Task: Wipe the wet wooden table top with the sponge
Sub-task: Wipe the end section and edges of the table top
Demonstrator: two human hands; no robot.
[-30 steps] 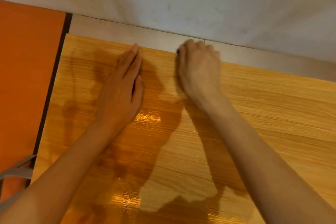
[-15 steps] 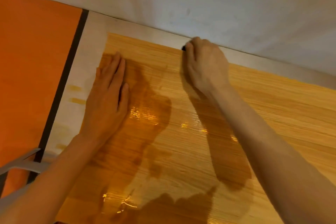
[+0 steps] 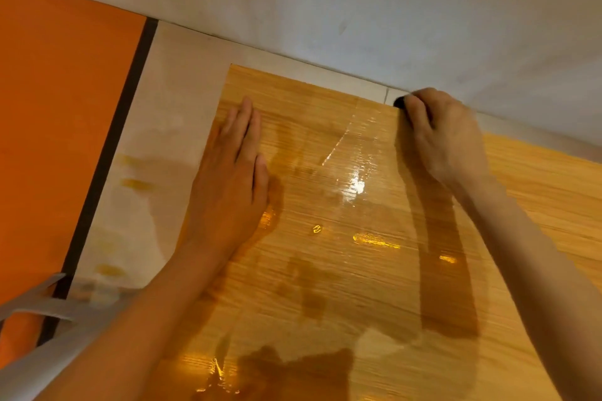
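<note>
The wooden table top fills the lower right, glossy with water streaks and bright reflections near its middle. My left hand lies flat on the wood near its left edge, fingers straight and together. My right hand is curled at the table's far edge by the wall, gripping a dark object, apparently the sponge; only a small black tip shows beyond the fingers, the rest is hidden by the hand.
A white wall rises right behind the table's far edge. Left of the wood runs a pale strip with a few amber wet marks, then a dark line and an orange surface. A grey strap hangs at lower left.
The view has swung so the table's left edge and pale strip now show. My right hand with the dark object has slid right along the far edge, away from my flat left hand.
</note>
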